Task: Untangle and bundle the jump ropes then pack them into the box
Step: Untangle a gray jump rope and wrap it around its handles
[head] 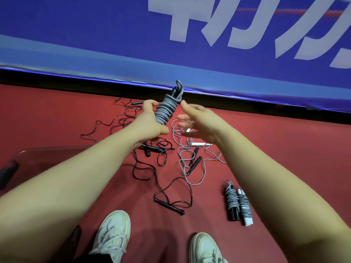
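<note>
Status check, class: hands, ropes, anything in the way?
Left hand grips grey rope bundle; right hand open beside it. Two finished bundles on floor. Loose ropes tangled ahead.

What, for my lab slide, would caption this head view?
Left hand grips a coiled grey rope bundle, right hand open beside it, above tangled ropes.

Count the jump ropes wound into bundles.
3. A grey bundle gripped in the left hand; a black-handled bundle and a white-handled bundle side by side on the floor. Arms may hide more.
</note>
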`<move>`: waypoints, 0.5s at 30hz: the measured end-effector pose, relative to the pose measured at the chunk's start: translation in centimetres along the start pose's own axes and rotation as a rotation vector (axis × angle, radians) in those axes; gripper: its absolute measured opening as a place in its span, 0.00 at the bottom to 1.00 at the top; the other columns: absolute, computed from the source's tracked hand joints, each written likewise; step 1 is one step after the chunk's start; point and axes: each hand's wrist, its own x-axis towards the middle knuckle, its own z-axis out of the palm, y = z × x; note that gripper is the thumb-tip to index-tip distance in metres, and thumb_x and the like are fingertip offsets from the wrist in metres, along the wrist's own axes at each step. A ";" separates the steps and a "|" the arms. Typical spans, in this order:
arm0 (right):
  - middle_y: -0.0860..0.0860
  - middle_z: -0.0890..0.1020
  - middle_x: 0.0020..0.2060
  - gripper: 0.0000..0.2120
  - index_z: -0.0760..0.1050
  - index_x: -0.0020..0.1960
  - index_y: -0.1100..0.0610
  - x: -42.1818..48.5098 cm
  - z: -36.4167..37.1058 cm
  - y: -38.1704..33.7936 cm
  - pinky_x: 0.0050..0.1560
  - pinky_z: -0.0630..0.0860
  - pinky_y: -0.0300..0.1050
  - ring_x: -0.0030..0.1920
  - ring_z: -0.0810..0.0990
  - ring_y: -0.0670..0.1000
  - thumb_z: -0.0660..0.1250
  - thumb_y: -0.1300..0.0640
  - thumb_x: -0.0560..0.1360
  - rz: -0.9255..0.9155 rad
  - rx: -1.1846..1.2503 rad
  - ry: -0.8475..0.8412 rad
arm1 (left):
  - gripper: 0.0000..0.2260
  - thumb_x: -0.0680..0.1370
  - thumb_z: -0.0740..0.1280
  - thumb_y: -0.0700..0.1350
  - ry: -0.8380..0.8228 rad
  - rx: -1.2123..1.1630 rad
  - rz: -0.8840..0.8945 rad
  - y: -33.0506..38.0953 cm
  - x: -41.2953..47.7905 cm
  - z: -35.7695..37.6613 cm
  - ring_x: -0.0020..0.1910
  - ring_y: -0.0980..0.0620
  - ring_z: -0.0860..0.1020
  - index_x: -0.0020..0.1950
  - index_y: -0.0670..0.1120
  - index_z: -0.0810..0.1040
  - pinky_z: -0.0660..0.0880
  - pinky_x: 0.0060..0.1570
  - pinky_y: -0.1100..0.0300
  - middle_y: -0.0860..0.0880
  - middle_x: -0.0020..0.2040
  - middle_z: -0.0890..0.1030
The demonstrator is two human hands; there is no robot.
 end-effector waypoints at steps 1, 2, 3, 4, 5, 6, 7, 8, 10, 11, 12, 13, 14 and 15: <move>0.50 0.78 0.48 0.19 0.69 0.62 0.54 -0.1 0.3 0.2 0.51 0.78 0.50 0.45 0.78 0.49 0.65 0.45 0.76 0.021 -0.002 -0.038 | 0.29 0.70 0.68 0.32 -0.010 0.022 -0.002 0.0 0.1 0.3 0.33 0.51 0.71 0.61 0.50 0.56 0.68 0.31 0.59 0.46 0.42 0.74; 0.50 0.79 0.47 0.18 0.71 0.61 0.55 0.0 0.5 0.4 0.51 0.78 0.50 0.44 0.79 0.49 0.65 0.47 0.76 0.012 0.003 -0.052 | 0.28 0.70 0.68 0.33 -0.026 0.057 0.008 -0.1 0.2 0.7 0.33 0.51 0.71 0.61 0.49 0.55 0.68 0.31 0.58 0.44 0.44 0.74; 0.50 0.79 0.46 0.16 0.72 0.60 0.55 0.0 0.6 0.4 0.49 0.78 0.48 0.42 0.79 0.48 0.66 0.49 0.76 -0.003 0.018 -0.050 | 0.28 0.71 0.69 0.34 -0.046 0.097 0.019 -0.1 0.3 1.0 0.33 0.51 0.71 0.61 0.48 0.55 0.68 0.31 0.59 0.44 0.45 0.74; 0.50 0.79 0.44 0.14 0.73 0.58 0.56 0.0 0.7 0.4 0.45 0.79 0.45 0.38 0.80 0.47 0.66 0.51 0.77 -0.012 0.052 -0.044 | 0.28 0.71 0.69 0.36 -0.062 0.132 0.031 -0.1 0.3 1.2 0.34 0.51 0.72 0.63 0.48 0.56 0.68 0.32 0.59 0.44 0.46 0.74; 0.51 0.79 0.43 0.12 0.73 0.57 0.57 0.0 0.7 0.4 0.39 0.79 0.43 0.34 0.80 0.46 0.66 0.53 0.77 -0.009 0.108 -0.040 | 0.29 0.72 0.70 0.37 -0.080 0.139 0.036 0.0 0.4 1.4 0.35 0.51 0.73 0.65 0.48 0.56 0.70 0.33 0.58 0.44 0.48 0.75; 0.52 0.79 0.41 0.12 0.73 0.57 0.59 0.0 0.5 0.4 0.34 0.78 0.40 0.31 0.80 0.46 0.65 0.54 0.77 0.001 0.176 -0.036 | 0.29 0.72 0.71 0.40 -0.099 0.118 0.046 0.1 0.4 1.5 0.37 0.50 0.75 0.66 0.48 0.57 0.73 0.37 0.55 0.44 0.49 0.76; 0.53 0.78 0.40 0.13 0.73 0.59 0.60 0.0 0.3 0.5 0.32 0.78 0.38 0.28 0.80 0.46 0.64 0.54 0.78 0.013 0.246 -0.034 | 0.30 0.72 0.72 0.41 -0.113 0.086 0.052 0.1 0.5 1.5 0.41 0.50 0.76 0.67 0.50 0.59 0.75 0.44 0.53 0.45 0.52 0.77; 0.54 0.78 0.40 0.15 0.72 0.61 0.62 0.0 -0.1 0.7 0.32 0.78 0.37 0.27 0.80 0.46 0.64 0.54 0.78 0.022 0.293 -0.025 | 0.30 0.72 0.73 0.43 -0.115 0.064 0.064 0.2 0.6 1.6 0.46 0.50 0.78 0.69 0.51 0.61 0.76 0.51 0.51 0.46 0.54 0.78; 0.54 0.78 0.40 0.19 0.71 0.64 0.63 0.1 -1.0 1.2 0.36 0.78 0.40 0.27 0.80 0.45 0.64 0.53 0.78 0.021 0.332 -0.002 | 0.30 0.72 0.73 0.43 -0.115 0.042 0.087 0.4 0.6 1.8 0.54 0.51 0.78 0.70 0.51 0.64 0.73 0.61 0.50 0.50 0.54 0.78; 0.54 0.77 0.39 0.19 0.70 0.64 0.63 0.0 -1.4 1.4 0.38 0.77 0.41 0.25 0.78 0.44 0.64 0.54 0.78 0.016 0.359 -0.005 | 0.30 0.71 0.74 0.42 -0.112 0.035 0.101 0.5 0.6 2.1 0.56 0.51 0.78 0.70 0.51 0.65 0.73 0.63 0.50 0.49 0.55 0.78; 0.53 0.77 0.38 0.16 0.70 0.63 0.63 -0.1 -1.7 1.5 0.40 0.75 0.41 0.23 0.76 0.44 0.64 0.56 0.78 0.006 0.393 -0.019 | 0.31 0.71 0.74 0.41 -0.101 0.031 0.113 0.6 0.6 2.5 0.56 0.51 0.78 0.70 0.51 0.66 0.73 0.63 0.51 0.48 0.55 0.78; 0.53 0.77 0.35 0.13 0.71 0.61 0.63 -0.3 -2.1 1.7 0.41 0.74 0.41 0.21 0.74 0.43 0.63 0.58 0.78 -0.008 0.423 -0.041 | 0.32 0.70 0.75 0.41 -0.087 0.038 0.123 0.7 0.6 3.0 0.56 0.51 0.79 0.71 0.52 0.66 0.73 0.62 0.51 0.47 0.56 0.78; 0.52 0.77 0.32 0.10 0.71 0.59 0.63 -0.4 -2.5 1.8 0.40 0.74 0.40 0.20 0.73 0.43 0.63 0.61 0.78 -0.019 0.441 -0.062 | 0.32 0.70 0.75 0.41 -0.074 0.054 0.137 0.8 0.6 3.6 0.55 0.50 0.79 0.71 0.52 0.66 0.73 0.62 0.51 0.47 0.57 0.78; 0.51 0.77 0.29 0.07 0.71 0.56 0.63 -0.6 -2.9 2.0 0.39 0.74 0.38 0.19 0.71 0.43 0.62 0.64 0.78 -0.027 0.448 -0.078 | 0.33 0.70 0.76 0.43 -0.069 0.080 0.139 0.8 0.8 4.2 0.56 0.50 0.79 0.71 0.53 0.66 0.74 0.61 0.51 0.47 0.58 0.78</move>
